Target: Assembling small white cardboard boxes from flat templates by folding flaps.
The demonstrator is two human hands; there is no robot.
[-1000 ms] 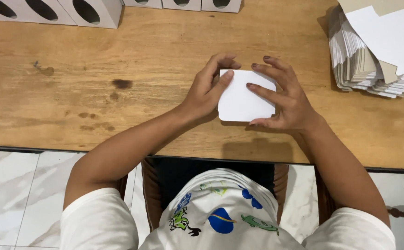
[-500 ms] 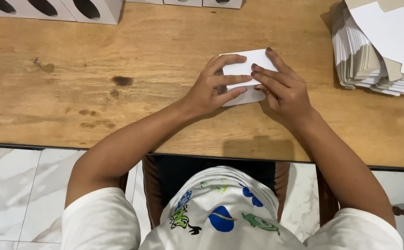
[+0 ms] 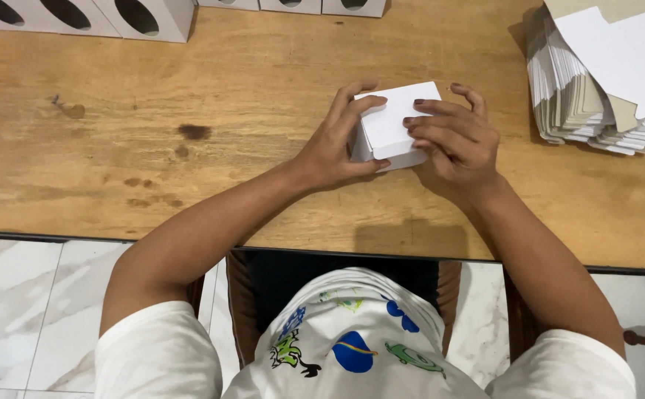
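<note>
- Cardboard box (image 3: 395,125), small and white, is gripped on the wooden desk (image 3: 189,162) by the left hand (image 3: 335,144).
- Its top is pressed by the right hand (image 3: 455,140), apparently clasped around it.
- A stack of flat blanks (image 3: 603,81) lies far right.

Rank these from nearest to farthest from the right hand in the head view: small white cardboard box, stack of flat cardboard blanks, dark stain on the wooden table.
From the right hand:
1. Small white cardboard box, touched, just left.
2. Stack of flat cardboard blanks, to the right.
3. Dark stain on the wooden table, far left.
</note>
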